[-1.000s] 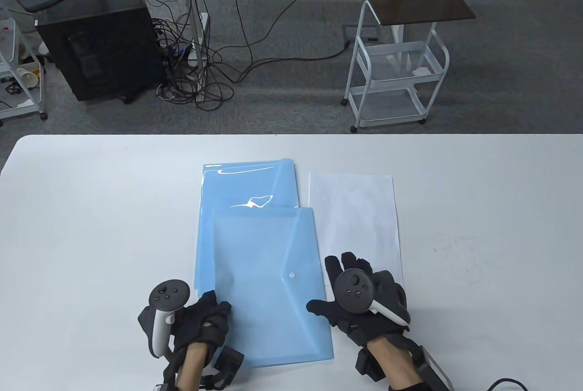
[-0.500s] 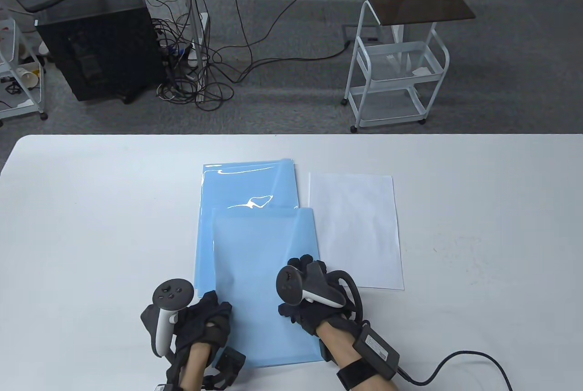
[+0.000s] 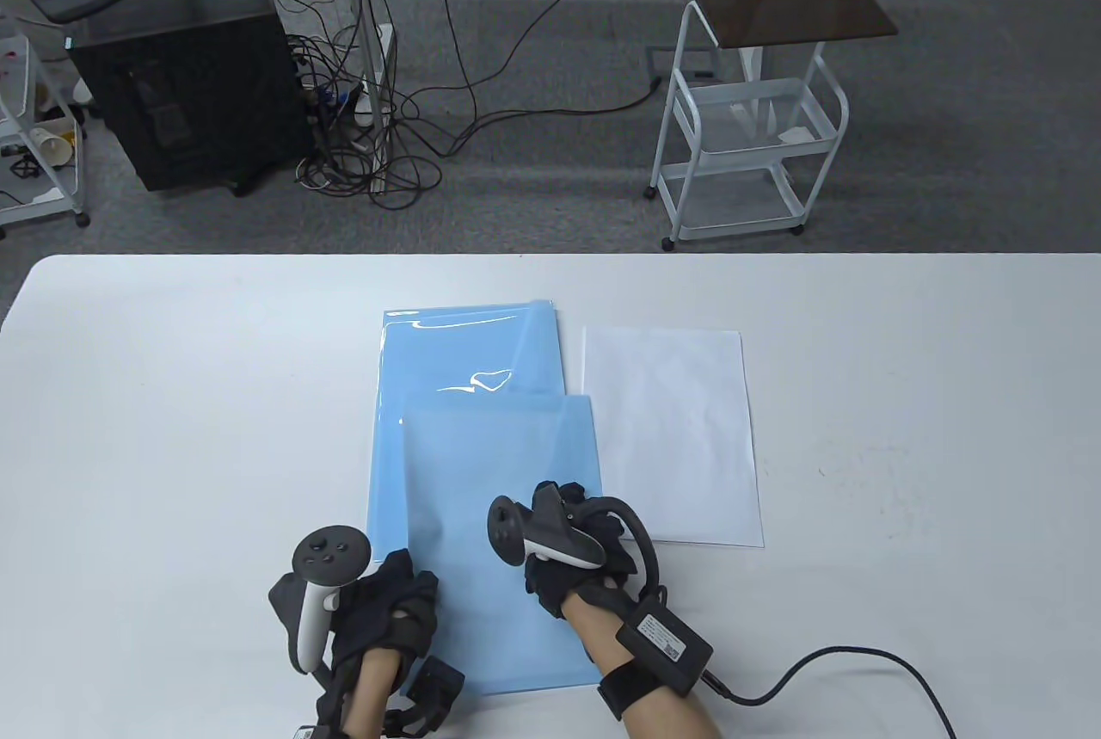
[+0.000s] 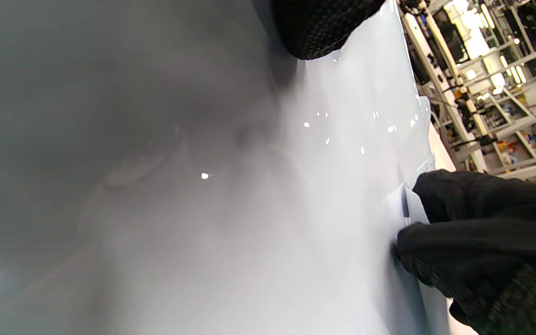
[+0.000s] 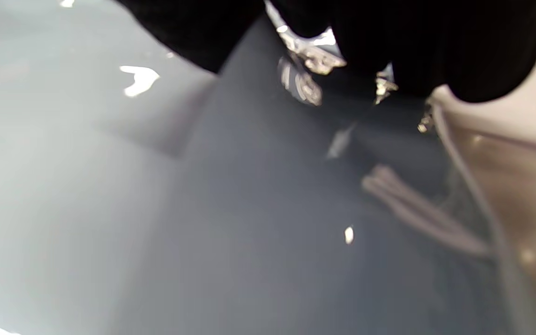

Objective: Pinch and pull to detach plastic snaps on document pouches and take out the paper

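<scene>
1. The translucent light-blue plastic document pouch (image 3: 490, 532) lies flat at the near middle of the white table (image 3: 903, 395), its long side running from 6 toward 12 o'clock. It overlaps the near part of a stack of glossy blue pouches (image 3: 469, 352) just behind it at 12 o'clock.
2. My right hand (image 3: 568, 554) is on the pouch's right part, at about 3 o'clock from its middle. The fingers are bent down onto the plastic; in the left wrist view two black fingertips (image 4: 440, 242) close on a raised fold of the blue flap, so I have it pinched.
3. The right wrist view is blurred; it shows dark glove above the blue plastic and some shiny glints, and I cannot make out the snap there.
4. My left hand (image 3: 387, 610) sits at the pouch's near left edge, at about 8 o'clock from its middle. Its fingers are curled and lie against the pouch's edge; whether they grip the edge or only press it down, I cannot tell.
5. A white sheet of paper (image 3: 667, 434) lies flat on the table just beside the pouches, at 3 o'clock from them, its near corner by my right hand.
6. A black box strapped to my right wrist (image 3: 667, 644) trails a black cable (image 3: 860, 670) toward 4 o'clock over the table.
7. Beyond the table's far edge at 1 o'clock stands a white metal trolley with a dark brown top (image 3: 787, 8); at 10 o'clock stands a black computer tower (image 3: 185, 76) with tangled cables beside it.
</scene>
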Demonstrator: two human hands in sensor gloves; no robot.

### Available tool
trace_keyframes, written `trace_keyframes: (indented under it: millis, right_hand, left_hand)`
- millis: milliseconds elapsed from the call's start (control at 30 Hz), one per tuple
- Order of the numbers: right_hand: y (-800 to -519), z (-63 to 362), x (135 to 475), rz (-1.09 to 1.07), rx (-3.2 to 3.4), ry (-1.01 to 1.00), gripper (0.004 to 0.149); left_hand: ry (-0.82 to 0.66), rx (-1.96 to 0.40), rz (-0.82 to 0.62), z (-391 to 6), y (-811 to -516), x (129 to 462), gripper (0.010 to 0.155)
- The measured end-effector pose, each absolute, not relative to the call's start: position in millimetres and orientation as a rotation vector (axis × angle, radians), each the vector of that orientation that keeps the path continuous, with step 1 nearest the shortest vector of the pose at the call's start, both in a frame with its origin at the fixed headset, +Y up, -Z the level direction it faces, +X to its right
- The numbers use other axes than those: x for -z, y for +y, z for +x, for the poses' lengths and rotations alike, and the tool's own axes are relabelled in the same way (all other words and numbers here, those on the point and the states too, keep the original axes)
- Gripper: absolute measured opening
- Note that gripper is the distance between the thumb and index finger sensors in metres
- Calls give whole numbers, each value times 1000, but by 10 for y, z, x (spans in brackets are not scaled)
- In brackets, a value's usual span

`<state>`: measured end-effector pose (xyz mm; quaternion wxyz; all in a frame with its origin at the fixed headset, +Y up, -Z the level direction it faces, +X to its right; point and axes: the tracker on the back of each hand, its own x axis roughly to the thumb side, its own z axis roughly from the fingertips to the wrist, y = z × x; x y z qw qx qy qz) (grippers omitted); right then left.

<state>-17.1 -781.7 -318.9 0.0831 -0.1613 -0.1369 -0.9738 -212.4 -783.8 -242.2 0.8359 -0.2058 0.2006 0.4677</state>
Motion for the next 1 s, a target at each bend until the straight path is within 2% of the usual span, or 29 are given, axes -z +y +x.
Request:
trace_keyframes:
  millis: [333, 633, 733, 867, 1000]
  right_hand:
    - [-7820, -342, 3375, -430, 2814, -382, 65]
    - [-7898, -452, 3371, -463, 2696, -313, 63]
    - [-7881, -328, 3415, -466, 2678, -202, 59]
    - [-7787, -226, 3444, -449, 2837, -352, 66]
    - [-7685, -137, 3422, -461, 2929, -389, 68]
  left_hand:
    - [423, -974, -426, -2112, -7846, 2408, 49]
    - [411, -945, -427, -2097, -7842, 2418, 49]
    - [409, -922, -425, -2099, -7836, 2410, 49]
    - [417, -934, -424, -2104, -7842, 2408, 49]
    - [422, -942, -425, -2105, -7843, 2406, 49]
